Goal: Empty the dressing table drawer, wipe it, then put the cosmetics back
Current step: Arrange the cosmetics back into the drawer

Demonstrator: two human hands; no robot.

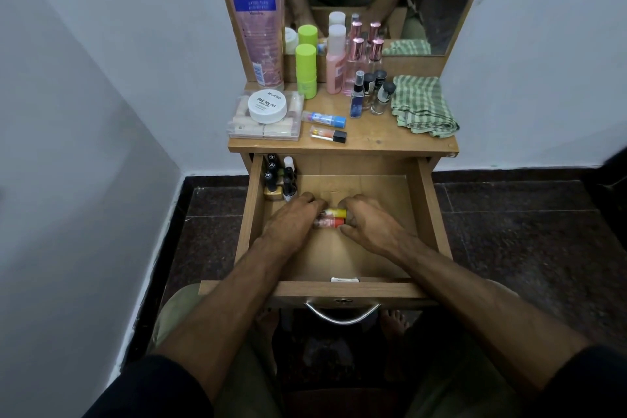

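Fingers (319, 205) of both hands on 2 tubes (330, 217) in drawer (425, 200).

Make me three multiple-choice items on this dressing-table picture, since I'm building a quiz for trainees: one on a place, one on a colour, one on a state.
1. Where is the checked cloth?
A. in the drawer
B. on the tabletop's right side
C. on the floor

2. What colour are the caps of the two small tubes between the hands?
A. yellow and orange-red
B. both blue
C. green and white

3. How is the drawer?
A. shut
C. pulled open
B. taken out, on the floor

Answers:
1 B, it lies folded beside the small bottles.
2 A, the farther cap is yellow, the nearer orange-red.
3 C, the left hand and right hand reach inside it.
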